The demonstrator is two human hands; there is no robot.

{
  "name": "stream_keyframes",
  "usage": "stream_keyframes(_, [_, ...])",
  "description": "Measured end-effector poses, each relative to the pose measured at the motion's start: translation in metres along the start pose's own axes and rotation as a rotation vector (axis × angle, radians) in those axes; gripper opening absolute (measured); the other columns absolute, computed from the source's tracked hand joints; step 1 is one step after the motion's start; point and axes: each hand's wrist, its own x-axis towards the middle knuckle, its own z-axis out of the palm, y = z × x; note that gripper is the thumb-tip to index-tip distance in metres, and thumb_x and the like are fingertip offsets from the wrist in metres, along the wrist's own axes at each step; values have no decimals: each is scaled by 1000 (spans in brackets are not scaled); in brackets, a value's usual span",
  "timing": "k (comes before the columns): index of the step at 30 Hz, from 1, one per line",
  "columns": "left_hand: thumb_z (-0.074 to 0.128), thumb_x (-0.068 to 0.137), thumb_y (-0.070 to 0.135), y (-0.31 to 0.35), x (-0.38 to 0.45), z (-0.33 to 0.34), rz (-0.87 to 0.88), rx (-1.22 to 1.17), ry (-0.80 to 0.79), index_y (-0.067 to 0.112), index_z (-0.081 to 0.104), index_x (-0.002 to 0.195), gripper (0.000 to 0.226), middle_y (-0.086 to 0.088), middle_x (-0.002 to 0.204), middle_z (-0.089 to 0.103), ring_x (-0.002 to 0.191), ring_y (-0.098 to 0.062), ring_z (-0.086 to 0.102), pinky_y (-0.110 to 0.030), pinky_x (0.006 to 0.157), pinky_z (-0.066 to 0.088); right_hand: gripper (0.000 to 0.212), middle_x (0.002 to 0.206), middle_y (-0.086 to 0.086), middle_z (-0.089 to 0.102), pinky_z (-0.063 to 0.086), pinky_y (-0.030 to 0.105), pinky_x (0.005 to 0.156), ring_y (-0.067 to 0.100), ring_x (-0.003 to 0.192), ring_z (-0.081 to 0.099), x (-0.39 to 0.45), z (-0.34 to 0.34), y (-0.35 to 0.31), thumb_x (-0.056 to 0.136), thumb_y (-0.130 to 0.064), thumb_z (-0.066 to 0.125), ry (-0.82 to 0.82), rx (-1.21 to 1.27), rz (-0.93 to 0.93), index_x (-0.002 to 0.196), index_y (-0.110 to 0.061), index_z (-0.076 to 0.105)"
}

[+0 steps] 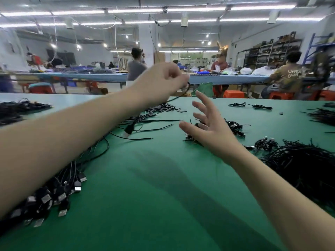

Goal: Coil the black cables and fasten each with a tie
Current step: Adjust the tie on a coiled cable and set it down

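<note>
My left hand (161, 82) is raised above the green table (145, 178), fingers pinched on a thin black cable (174, 98) that hangs down to a USB plug (129, 128) near the table. My right hand (208, 124) hovers to the right of it with fingers spread, holding nothing. Loose black cables (141, 122) lie spread under the left hand. A bundle of cables with USB plugs (59, 192) lies under my left forearm. Small coiled cables (235, 126) sit behind the right hand. A heap of black ties (304, 165) lies at the right.
More cable piles lie at the far left (16, 109) and far right (320, 115), and one coiled cable (252, 105) near the table's far edge. Beyond it, people sit at a long blue bench (90, 77) with red stools (233, 94) and shelving.
</note>
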Motion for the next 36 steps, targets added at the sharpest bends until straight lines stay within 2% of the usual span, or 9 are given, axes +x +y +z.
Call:
stream_keyframes(3, [50,97,42,2,3,53,-24,-134,-34,18,61,80,31,14,56,49,48,-1,42,-20,51,36,4,93,-7,72,47,45,99,11,95,67,7,-21,-18,90,-32,64,-78,152,44,93,-30,63])
stream_keyframes(7, [55,94,42,-10,9,66,-140,-331,-283,21,61,95,22,6,66,48,50,-6,42,-20,48,37,38,62,2,52,59,39,69,16,56,57,13,-52,-15,96,-39,52,96,553,246,67,-15,51])
stream_keyframes(9, [61,92,38,-25,4,68,-167,-337,-419,24,63,104,19,4,71,51,57,-8,50,-24,52,42,41,52,-3,42,49,25,49,13,44,44,16,-70,-12,97,-43,47,236,701,295,66,-16,45])
stream_keyframes(13, [71,79,38,-51,-8,66,-343,-465,-448,21,71,104,29,13,69,64,63,-6,62,-19,57,50,40,50,-7,32,30,17,41,9,40,26,17,-94,1,98,-43,46,384,744,330,67,-19,47])
stream_keyframes(18, [82,58,25,-63,4,46,-603,-1037,-42,13,66,89,38,1,70,70,61,-9,66,-23,56,54,32,53,-6,31,26,20,38,8,40,24,14,-83,8,99,-33,46,88,516,421,75,-16,57])
stream_keyframes(22, [78,70,29,-67,7,41,-565,-1385,92,17,64,88,26,3,82,71,72,-11,70,-25,68,56,30,56,-6,34,25,21,42,10,45,24,9,-57,11,99,-34,47,-209,255,467,83,-16,65])
stream_keyframes(26, [53,95,32,-59,7,45,-562,-1340,13,22,62,87,16,4,82,71,79,-16,71,-30,75,55,32,60,-6,30,19,22,47,11,49,21,0,-27,13,99,-40,46,-391,244,483,81,-22,65])
stream_keyframes(32, [39,101,37,-48,5,37,-558,-1424,-27,21,56,70,39,10,57,50,49,-7,55,-22,58,51,35,63,-6,26,20,22,50,12,52,20,-7,-13,18,97,-47,46,-649,189,547,87,-25,71])
stream_keyframes(36, [41,93,34,-44,-3,20,-409,-1470,-582,21,55,46,51,8,43,51,40,-3,52,-18,45,46,44,55,-8,26,19,22,46,12,47,19,-9,-16,21,88,-58,51,-642,23,599,73,-20,67])
